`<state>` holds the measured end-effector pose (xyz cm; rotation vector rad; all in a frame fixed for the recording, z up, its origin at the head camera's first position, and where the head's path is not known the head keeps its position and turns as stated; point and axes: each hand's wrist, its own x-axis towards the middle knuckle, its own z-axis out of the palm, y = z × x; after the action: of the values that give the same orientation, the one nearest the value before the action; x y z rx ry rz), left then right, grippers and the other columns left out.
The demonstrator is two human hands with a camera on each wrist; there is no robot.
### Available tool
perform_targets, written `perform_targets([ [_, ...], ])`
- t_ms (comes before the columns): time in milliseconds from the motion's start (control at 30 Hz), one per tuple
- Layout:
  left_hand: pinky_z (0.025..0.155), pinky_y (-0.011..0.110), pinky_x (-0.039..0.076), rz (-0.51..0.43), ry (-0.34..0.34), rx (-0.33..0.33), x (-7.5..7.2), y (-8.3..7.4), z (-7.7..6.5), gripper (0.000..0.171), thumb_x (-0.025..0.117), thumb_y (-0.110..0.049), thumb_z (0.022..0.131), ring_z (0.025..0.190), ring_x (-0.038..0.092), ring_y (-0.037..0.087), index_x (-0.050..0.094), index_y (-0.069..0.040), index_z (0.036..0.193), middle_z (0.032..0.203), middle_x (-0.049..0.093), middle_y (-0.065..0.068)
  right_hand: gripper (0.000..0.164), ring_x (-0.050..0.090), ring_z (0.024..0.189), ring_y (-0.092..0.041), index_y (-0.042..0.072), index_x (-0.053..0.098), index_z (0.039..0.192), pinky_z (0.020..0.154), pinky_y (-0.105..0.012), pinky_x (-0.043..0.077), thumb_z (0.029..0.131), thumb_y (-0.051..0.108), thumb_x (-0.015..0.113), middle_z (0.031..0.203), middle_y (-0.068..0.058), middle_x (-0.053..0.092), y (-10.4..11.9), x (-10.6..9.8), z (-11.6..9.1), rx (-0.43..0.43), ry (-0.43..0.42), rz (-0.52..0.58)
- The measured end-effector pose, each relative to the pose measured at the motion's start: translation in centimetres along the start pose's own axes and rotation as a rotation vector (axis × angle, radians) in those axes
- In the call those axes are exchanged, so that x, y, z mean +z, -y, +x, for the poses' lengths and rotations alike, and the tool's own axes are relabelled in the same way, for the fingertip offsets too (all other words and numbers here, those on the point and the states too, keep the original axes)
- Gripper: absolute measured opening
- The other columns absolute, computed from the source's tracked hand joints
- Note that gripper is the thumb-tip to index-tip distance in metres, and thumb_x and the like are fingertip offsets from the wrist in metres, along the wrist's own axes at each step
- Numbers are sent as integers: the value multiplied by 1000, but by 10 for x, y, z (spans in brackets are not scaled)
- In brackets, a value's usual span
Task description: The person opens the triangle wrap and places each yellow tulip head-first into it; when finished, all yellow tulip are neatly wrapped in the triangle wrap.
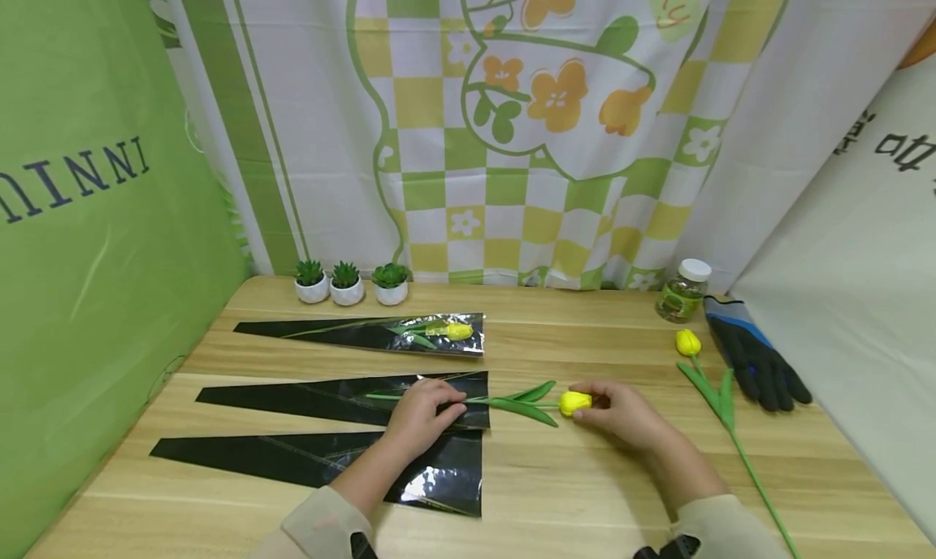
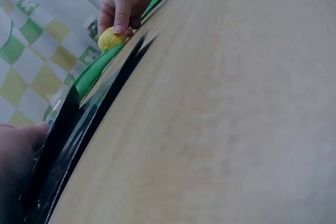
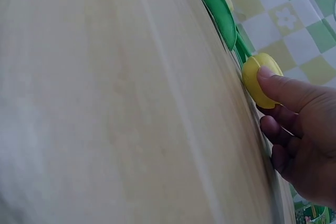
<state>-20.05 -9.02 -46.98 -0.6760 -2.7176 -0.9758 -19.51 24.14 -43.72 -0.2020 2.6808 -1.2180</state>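
Observation:
My right hand (image 1: 621,413) pinches the yellow bloom of an artificial tulip (image 1: 575,403) between thumb and fingers, also seen in the right wrist view. The tulip's green leaves lie outside the mouth of the middle black flower sleeve (image 1: 292,400), and its stem runs left over or into the sleeve; which one I cannot tell. My left hand (image 1: 424,413) holds that sleeve near its wide right end, thumb and forefinger close together. In the left wrist view the layers of the sleeve (image 2: 65,124) stand slightly apart at the mouth.
Behind lies a sleeve (image 1: 351,331) with a tulip inside; another sleeve (image 1: 439,478) lies nearest me. Another tulip (image 1: 687,343) and a dark glove (image 1: 753,360) lie right, near a white-lidded jar (image 1: 683,291). Small potted succulents (image 1: 347,287) stand at the back left before a curtain (image 1: 512,218).

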Motion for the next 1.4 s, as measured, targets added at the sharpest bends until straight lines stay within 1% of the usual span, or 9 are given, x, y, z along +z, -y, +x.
perform_targets([
  [267, 95, 42, 51, -5, -31, 29, 0, 0, 0, 18, 71, -23, 90, 102, 63, 21, 77, -15, 105, 103, 72, 0, 42, 52, 89, -16, 8, 67, 123, 77, -27, 45, 86, 27, 76, 107, -7, 68, 8, 7, 4, -65, 6, -47],
  [433, 93, 40, 52, -4, -53, 62, -2, -2, 1, 17, 71, -22, 90, 102, 63, 21, 77, -14, 104, 102, 72, 0, 41, 52, 87, -15, 7, 68, 122, 75, -25, 45, 87, 27, 75, 102, -6, 67, 14, 14, 9, -87, 20, -35],
  [533, 93, 41, 52, -1, -55, 67, -4, -3, 2, 17, 70, -22, 90, 103, 63, 22, 77, -13, 104, 102, 72, 1, 42, 52, 87, -15, 6, 67, 122, 74, -24, 46, 87, 26, 75, 100, -5, 66, 19, 19, 13, -102, 27, -19],
  [633, 95, 42, 51, -14, -48, 53, -6, -5, 3, 18, 71, -22, 90, 105, 63, 24, 77, -13, 104, 104, 72, 1, 42, 52, 86, -15, 5, 67, 122, 73, -25, 46, 86, 26, 76, 99, -5, 66, 25, 25, 16, -112, 32, -7],
  [767, 97, 42, 50, -39, -40, 31, -7, -7, 3, 19, 70, -23, 90, 107, 63, 24, 77, -14, 105, 105, 72, 1, 41, 52, 85, -16, 7, 68, 121, 74, -27, 46, 85, 25, 77, 97, -4, 65, 34, 32, 19, -93, 27, 3],
  [900, 95, 42, 51, -53, -54, 36, -8, -8, 3, 18, 71, -21, 89, 105, 64, 22, 77, -13, 104, 104, 72, 1, 40, 52, 85, -16, 8, 68, 120, 74, -27, 46, 85, 25, 77, 96, -3, 66, 42, 39, 22, -75, 20, 6],
  [967, 95, 42, 51, -57, -60, 36, -8, -9, 3, 17, 71, -20, 89, 105, 64, 22, 77, -13, 104, 103, 72, 0, 40, 53, 85, -16, 7, 68, 120, 75, -27, 47, 85, 24, 77, 95, -3, 66, 45, 42, 23, -81, 19, 6],
  [1133, 94, 42, 51, -54, -60, 29, -9, -10, 5, 17, 70, -21, 90, 104, 64, 21, 77, -14, 105, 104, 72, -1, 38, 53, 84, -15, 5, 68, 119, 74, -26, 47, 84, 20, 77, 93, -3, 67, 50, 49, 28, -116, 11, 18],
  [1400, 94, 42, 52, -65, -53, 15, -10, -12, 6, 19, 70, -21, 91, 104, 64, 22, 77, -13, 106, 104, 72, -1, 36, 53, 84, -15, 7, 68, 118, 75, -26, 47, 85, 19, 76, 94, -3, 66, 56, 60, 35, -98, 13, 48],
])
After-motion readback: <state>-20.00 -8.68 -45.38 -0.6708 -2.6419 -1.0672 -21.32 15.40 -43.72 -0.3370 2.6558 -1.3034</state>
